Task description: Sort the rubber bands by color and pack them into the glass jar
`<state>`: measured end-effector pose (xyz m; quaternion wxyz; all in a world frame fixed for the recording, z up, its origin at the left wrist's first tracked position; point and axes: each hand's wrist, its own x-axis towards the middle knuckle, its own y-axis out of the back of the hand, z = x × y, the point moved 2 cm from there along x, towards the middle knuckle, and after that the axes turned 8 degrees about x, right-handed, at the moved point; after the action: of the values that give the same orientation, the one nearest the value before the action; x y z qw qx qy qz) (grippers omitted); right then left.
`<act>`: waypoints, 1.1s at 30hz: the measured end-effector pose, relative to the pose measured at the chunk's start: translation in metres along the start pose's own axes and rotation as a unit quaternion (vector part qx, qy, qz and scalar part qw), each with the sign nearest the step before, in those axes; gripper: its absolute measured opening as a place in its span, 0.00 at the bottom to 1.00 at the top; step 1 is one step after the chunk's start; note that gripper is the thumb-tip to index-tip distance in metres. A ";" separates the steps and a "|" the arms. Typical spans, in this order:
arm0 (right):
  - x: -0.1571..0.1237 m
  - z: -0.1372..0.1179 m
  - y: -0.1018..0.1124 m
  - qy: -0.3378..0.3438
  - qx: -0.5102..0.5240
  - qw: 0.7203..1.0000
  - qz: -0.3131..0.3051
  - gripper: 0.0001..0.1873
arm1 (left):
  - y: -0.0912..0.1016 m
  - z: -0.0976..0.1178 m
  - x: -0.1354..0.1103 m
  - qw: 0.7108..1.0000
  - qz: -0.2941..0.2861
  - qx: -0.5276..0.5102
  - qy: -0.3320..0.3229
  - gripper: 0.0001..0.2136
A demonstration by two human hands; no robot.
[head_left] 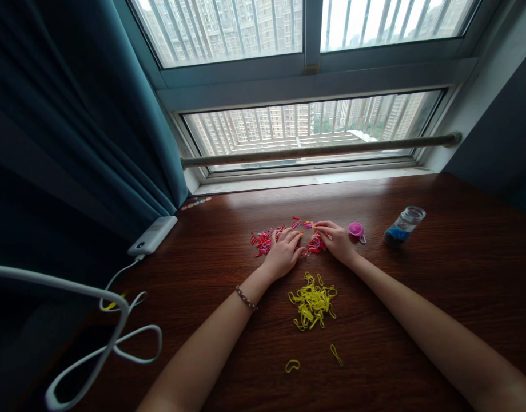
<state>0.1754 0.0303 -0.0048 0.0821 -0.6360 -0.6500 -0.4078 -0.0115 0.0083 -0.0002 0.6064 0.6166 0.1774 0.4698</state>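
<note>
Left hand [284, 250]: lay low over the red and pink bands [262, 243], fingers fanned and thumb apart from them; whether a band sat under the fingertips could not be told.
Right hand [335, 241]: reached in opposite, fingertips bunched near the thumb above the same bands; whether they were clamped on one could not be told.
Red and pink bands: strewn around and between both hands, the wider heap beside the left, a smaller cluster by the right, a few strays toward the window [314, 123].
Yellow bands [313, 302]: heaped loosely on the dark wooden table [374, 355], nearer the person than either hand and touched by neither.
Stray yellow bands [336, 355]: two lay apart from that heap, closer to the person, one curled and one drawn out long.
Pink cup [356, 230]: small, just right of the right hand.
Glass jar [404, 226]: farther right, blue in its lower part.
Bracelet [246, 298]: circled the left wrist.
White device [152, 236]: rested near the blue curtain [130, 126], a white cable [117, 274] plugged into it.
</note>
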 end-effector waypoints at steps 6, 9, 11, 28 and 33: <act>0.000 -0.003 0.004 -0.020 0.026 0.999 0.007 0.09 | 0.002 -0.020 0.003 0.968 0.120 -0.193 0.104 0.07; 0.000 -0.004 0.005 -0.024 0.027 0.999 0.000 0.08 | -0.002 -0.031 0.004 0.929 0.145 -0.291 0.177 0.07; 0.000 -0.005 0.004 -0.025 0.025 0.999 -0.004 0.07 | -0.005 -0.035 0.004 0.905 0.153 -0.342 0.201 0.08; 0.001 -0.002 0.005 -0.051 0.057 0.997 0.021 0.09 | -0.003 -0.035 0.005 0.825 0.151 -0.478 0.262 0.10; 0.000 0.004 0.005 -0.088 0.079 0.992 0.045 0.09 | 0.000 -0.032 0.005 0.827 0.154 -0.474 0.260 0.10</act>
<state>0.1812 0.0317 -0.0056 0.0928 -0.6895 -0.6554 -0.2941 -0.0350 0.0307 -0.0042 0.6752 0.1276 -0.0133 0.7264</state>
